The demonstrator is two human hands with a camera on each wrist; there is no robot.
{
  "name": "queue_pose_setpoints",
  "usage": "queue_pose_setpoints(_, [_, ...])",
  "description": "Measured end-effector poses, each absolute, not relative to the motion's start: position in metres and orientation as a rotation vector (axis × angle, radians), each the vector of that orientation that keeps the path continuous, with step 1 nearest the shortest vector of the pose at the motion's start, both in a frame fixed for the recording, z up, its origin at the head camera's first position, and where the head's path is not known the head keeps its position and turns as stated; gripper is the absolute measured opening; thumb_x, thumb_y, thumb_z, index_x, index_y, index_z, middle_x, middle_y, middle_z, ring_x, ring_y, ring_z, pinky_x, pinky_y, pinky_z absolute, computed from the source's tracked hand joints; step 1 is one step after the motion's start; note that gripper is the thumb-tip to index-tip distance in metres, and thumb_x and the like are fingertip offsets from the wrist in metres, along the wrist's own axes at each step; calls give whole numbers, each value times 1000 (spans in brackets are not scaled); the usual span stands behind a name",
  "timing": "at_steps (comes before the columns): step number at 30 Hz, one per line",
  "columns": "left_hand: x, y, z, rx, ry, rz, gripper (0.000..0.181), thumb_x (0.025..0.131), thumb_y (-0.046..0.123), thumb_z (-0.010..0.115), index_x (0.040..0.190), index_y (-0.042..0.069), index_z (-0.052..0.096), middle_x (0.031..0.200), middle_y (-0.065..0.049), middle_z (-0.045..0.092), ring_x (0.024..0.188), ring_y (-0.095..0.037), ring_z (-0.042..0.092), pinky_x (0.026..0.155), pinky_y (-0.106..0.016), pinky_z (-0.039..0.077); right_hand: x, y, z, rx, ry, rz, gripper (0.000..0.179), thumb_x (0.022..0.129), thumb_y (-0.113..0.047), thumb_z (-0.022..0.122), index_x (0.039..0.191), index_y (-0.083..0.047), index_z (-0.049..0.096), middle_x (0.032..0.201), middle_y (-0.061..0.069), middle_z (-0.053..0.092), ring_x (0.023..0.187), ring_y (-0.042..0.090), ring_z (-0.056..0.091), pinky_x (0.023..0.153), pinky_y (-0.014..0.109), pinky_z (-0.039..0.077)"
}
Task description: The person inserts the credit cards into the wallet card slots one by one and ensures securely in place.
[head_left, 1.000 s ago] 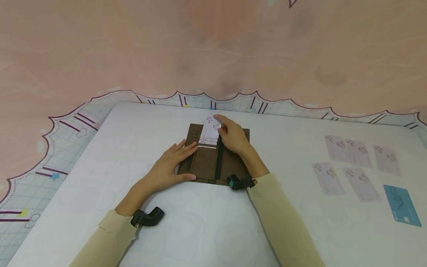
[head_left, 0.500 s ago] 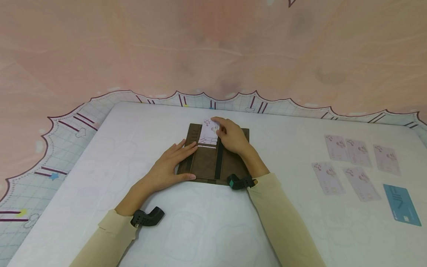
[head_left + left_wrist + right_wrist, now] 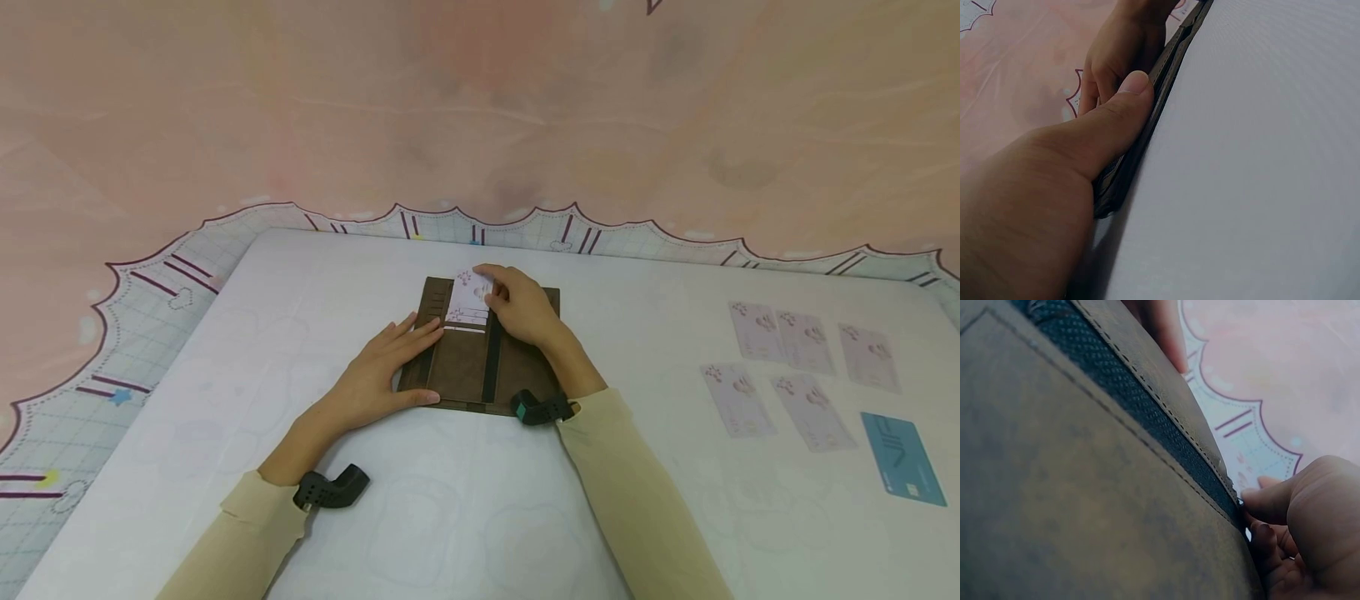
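Observation:
A brown wallet [image 3: 459, 371] lies spread open on the white table in the head view, with card slots on its left half and a dark band down the middle. My left hand [image 3: 378, 375] rests on its left part with fingers extended, the thumb near its front edge. With thumb and forefinger, my right hand [image 3: 525, 310] pinches a white card with a pink flower print [image 3: 467, 298], partly inside a slot on the left half. Thin white edges show just below that card. In the right wrist view the right fingertips [image 3: 1257, 503] are at the wallet's edge, the card mostly hidden.
On the right of the table [image 3: 637, 350] lie several pale flower-printed cards [image 3: 813, 414], laid out in two rows. A blue VIP card [image 3: 903, 460] sits in front of them. Behind the table hangs a pink patterned cloth [image 3: 480, 125].
The right hand has moved slightly towards me and left, and the card has slid a little deeper into the slot. The left hand has stayed where it was.

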State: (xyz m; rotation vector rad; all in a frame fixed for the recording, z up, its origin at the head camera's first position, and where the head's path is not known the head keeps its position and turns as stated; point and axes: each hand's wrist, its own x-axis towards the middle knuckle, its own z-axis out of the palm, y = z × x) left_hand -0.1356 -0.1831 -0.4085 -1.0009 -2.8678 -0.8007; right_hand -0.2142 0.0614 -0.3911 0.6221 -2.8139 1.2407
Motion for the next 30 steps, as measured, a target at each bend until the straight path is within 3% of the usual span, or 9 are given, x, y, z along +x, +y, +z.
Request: queue_pose_setpoints(30, [-137,-184,-410,-1023,-2852,-790,84,81,45,73,150,15,35,154,-3,31,144,-27,12,115,-48,10,-216,64,-394,656,-2800,1207,34,94,-8,59,127,-12,63,92,7,55,83,21,50,72,35,43])
